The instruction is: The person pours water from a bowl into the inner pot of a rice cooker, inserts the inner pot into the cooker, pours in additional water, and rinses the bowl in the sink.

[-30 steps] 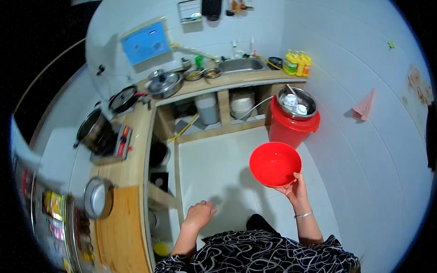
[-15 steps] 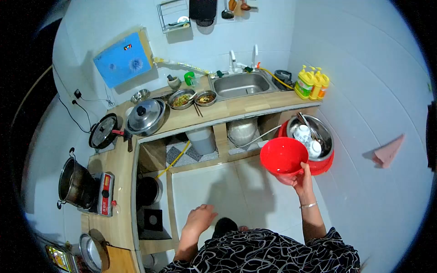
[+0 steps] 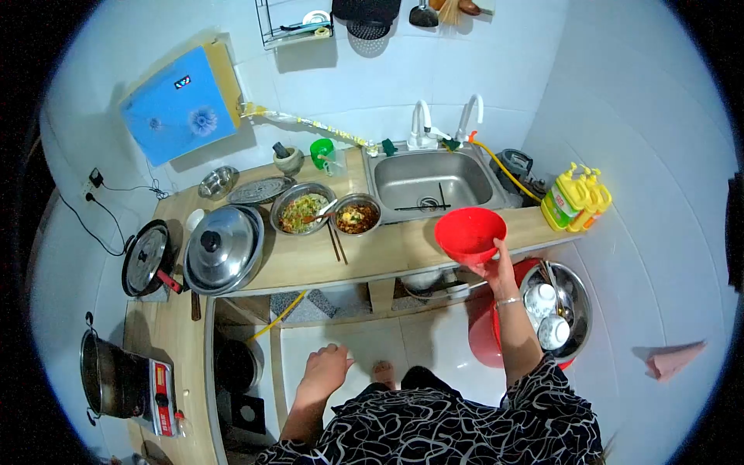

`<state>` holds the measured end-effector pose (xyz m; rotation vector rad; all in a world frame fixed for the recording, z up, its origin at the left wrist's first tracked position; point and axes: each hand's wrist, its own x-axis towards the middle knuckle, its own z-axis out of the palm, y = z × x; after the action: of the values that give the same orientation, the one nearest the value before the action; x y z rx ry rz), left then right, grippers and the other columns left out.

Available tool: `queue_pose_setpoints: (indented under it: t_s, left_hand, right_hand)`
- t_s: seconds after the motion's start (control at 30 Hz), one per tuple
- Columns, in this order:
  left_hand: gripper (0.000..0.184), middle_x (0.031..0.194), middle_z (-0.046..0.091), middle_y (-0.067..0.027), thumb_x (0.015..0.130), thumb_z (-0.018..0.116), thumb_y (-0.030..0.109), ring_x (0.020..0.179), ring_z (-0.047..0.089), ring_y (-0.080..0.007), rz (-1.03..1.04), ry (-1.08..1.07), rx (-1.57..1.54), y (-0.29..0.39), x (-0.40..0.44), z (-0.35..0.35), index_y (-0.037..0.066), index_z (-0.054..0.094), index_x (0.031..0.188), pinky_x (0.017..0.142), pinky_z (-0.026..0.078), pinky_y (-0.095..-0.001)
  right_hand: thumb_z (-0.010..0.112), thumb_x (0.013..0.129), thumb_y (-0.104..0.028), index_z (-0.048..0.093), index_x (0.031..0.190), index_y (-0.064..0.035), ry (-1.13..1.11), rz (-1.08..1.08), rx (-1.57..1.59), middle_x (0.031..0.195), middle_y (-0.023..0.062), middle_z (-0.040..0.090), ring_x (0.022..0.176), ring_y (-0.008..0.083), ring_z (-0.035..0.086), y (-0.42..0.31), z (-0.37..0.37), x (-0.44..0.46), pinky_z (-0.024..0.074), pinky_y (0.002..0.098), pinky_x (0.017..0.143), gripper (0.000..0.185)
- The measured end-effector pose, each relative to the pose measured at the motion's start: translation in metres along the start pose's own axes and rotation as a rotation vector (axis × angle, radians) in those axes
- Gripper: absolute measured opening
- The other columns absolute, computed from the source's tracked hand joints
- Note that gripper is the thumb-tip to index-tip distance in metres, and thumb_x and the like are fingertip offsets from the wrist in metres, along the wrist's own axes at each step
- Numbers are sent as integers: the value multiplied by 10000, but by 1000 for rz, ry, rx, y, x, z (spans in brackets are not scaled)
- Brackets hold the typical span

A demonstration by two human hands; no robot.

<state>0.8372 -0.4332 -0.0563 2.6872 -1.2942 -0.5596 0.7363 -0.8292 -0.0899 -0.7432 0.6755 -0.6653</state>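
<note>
My right hand [image 3: 494, 269] grips a red plastic bowl [image 3: 470, 235] by its near right side, thumb at the rim. The bowl is held over the counter's front edge, just in front of the steel sink [image 3: 434, 178]. A pair of dark chopsticks [image 3: 422, 207] lies in the sink. My left hand [image 3: 328, 367] hangs above the floor, away from the counter, its fingers loosely apart and nothing in them. Below and right of the bowl, a steel basin [image 3: 583, 306] holds white bowls [image 3: 553, 331] and several utensils.
On the counter stand two food dishes [image 3: 306, 208], a lidded pot [image 3: 221, 244] and yellow pump bottles [image 3: 570, 200]. A portable gas stove [image 3: 161, 397] bears a dark pot [image 3: 112, 376] at the left. A red bucket [image 3: 486, 341] is on the floor.
My right hand has carried the red bowl from beside the steel basin to the counter edge before the sink. The view has moved nearer the counter. My left hand still holds nothing.
</note>
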Motion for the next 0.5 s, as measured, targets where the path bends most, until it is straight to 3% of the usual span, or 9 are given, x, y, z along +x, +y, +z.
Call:
queue_pose_setpoints:
  t_s: [0.1, 0.17, 0.27, 0.33, 0.4, 0.5]
  left_hand:
    - [321, 910, 549, -153, 820, 483, 283, 831, 547, -320, 110, -1, 29, 12, 47, -20, 50, 487, 1040, 680, 436, -432]
    - [300, 896, 548, -152, 815, 490, 264, 811, 544, -323, 288, 19, -3, 25, 75, -33, 47, 482, 1021, 675, 427, -431]
    - [282, 890, 548, -152, 809, 501, 242, 805, 541, -332, 296, 18, -48, 39, 112, -44, 45, 477, 1010, 681, 422, -431]
    - [274, 878, 546, -156, 806, 506, 224, 803, 539, -338, 274, 41, -108, 48, 134, -48, 43, 478, 1009, 685, 423, -429]
    - [267, 869, 545, -152, 807, 503, 212, 807, 542, -335, 132, -171, -78, 59, 158, -54, 45, 479, 1014, 683, 427, -425]
    - [251, 825, 549, -141, 793, 525, 230, 778, 563, -311, 135, -176, -58, 66, 185, -47, 42, 480, 954, 656, 435, -416]
  right_hand:
    - [553, 736, -363, 400, 1148, -78, 16, 50, -42, 1037, 139, 497, 872, 253, 556, -5, 11, 70, 530, 364, 618, 524]
    - [566, 730, -355, 417, 1129, -74, 13, 69, -75, 1009, 127, 506, 824, 227, 563, -10, 27, 111, 529, 349, 602, 510]
    - [608, 674, -427, 380, 1173, -108, -75, 10, -245, 1077, 142, 461, 830, 264, 537, -16, 41, 167, 511, 386, 586, 634]
    - [618, 666, -408, 386, 1153, -129, -60, 19, -280, 1024, 117, 493, 780, 247, 538, -13, 46, 208, 496, 370, 555, 607]
    - [625, 668, -387, 363, 1168, -145, 85, 41, -438, 1021, 118, 499, 797, 260, 541, -11, 53, 241, 496, 388, 566, 615]
    - [634, 673, -359, 332, 1191, -125, 11, 83, -589, 982, 115, 522, 760, 241, 560, -9, 63, 277, 494, 357, 530, 643]
